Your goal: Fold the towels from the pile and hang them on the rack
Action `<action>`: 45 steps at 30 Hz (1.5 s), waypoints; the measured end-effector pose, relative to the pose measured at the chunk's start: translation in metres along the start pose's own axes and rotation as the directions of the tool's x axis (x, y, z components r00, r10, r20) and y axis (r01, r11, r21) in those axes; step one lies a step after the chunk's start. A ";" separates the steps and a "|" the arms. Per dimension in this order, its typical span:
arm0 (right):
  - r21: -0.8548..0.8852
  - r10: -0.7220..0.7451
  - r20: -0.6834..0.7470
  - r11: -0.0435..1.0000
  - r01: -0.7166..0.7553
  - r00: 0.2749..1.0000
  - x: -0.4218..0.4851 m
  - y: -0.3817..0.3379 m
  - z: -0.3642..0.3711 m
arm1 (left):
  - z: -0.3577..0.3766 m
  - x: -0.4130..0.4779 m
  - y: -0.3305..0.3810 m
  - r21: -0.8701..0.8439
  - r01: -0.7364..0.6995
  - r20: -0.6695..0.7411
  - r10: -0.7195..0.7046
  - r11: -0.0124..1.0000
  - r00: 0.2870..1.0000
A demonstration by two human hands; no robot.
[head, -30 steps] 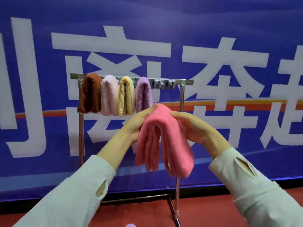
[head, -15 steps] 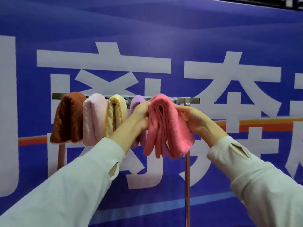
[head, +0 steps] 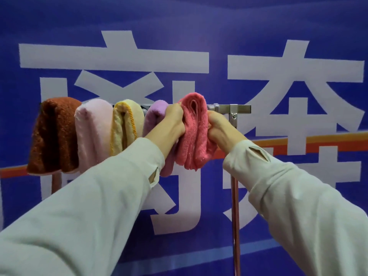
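A folded coral-pink towel (head: 194, 132) is draped over the metal rack bar (head: 240, 108) near its right end. My left hand (head: 171, 124) grips its left side and my right hand (head: 219, 129) grips its right side. To the left hang a purple towel (head: 154, 114), a yellow towel (head: 124, 126), a pale pink towel (head: 92, 132) and a brown towel (head: 52, 134), all folded over the same bar. My left hand and sleeve hide part of the purple towel.
The rack's right upright pole (head: 235, 216) runs down below the bar's right end. A short bare stretch of bar shows right of the coral towel. A blue banner (head: 199, 20) with large white characters fills the background close behind the rack.
Both hands lifted the coral towel up from below the bar and set it over the bar next to the purple towel. The view moved closer to the rack.
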State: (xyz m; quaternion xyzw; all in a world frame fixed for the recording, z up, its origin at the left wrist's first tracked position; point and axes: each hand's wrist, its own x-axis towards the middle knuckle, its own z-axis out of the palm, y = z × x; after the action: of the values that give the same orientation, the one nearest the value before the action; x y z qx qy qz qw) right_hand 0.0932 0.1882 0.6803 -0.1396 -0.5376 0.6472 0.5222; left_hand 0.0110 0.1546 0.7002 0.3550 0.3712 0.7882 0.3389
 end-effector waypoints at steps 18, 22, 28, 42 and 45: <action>-0.120 0.007 -0.088 0.993 -0.017 0.996 0.012 0.025 -0.019 | -0.018 0.011 -0.033 0.013 -0.022 0.022 0.021 1.000 1.000; -0.231 -0.003 -0.068 0.973 -0.013 0.998 0.010 0.021 -0.021 | -0.015 0.010 -0.039 0.036 -0.030 -0.005 0.031 0.999 1.000; -0.208 0.108 0.027 0.973 -0.101 0.994 0.002 0.011 -0.016 | -0.022 0.001 -0.055 0.252 -0.260 0.036 0.260 0.932 0.965; -0.566 -0.244 -0.013 0.801 0.194 0.970 0.001 0.014 -0.015 | -0.034 -0.034 -0.047 0.524 -0.523 0.225 0.483 0.672 0.846; -0.552 -0.197 0.034 0.813 0.183 0.980 -0.006 0.012 -0.015 | -0.035 -0.035 -0.041 0.514 -0.489 0.221 0.442 0.705 0.869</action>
State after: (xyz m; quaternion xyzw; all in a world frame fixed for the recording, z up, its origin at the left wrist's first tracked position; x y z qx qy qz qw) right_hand 0.1007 0.1929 0.6618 -0.2379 -0.7061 0.4072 0.5282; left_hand 0.0120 0.1345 0.6389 0.5511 0.4675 0.6907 0.0256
